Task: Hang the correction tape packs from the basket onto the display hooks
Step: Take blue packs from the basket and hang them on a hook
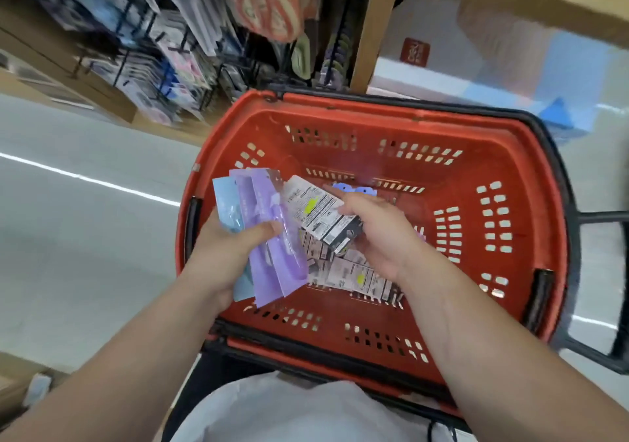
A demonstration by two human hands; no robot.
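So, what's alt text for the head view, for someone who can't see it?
Over a red basket, the left hand grips a fan of purple and blue packs while the right hand holds one pack, printed back up. More packs lie inside.

Small print on correction tape packs [320, 213] blurred, red sign [415, 51] unreadable

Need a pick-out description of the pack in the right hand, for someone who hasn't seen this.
Start at the red basket filling the middle of the view; both hands are over its left half. The right hand holds one pack beside the purple and pale-blue packs fanned in the left hand. Only it is held showing a white printed back with a yellow-green sticker.
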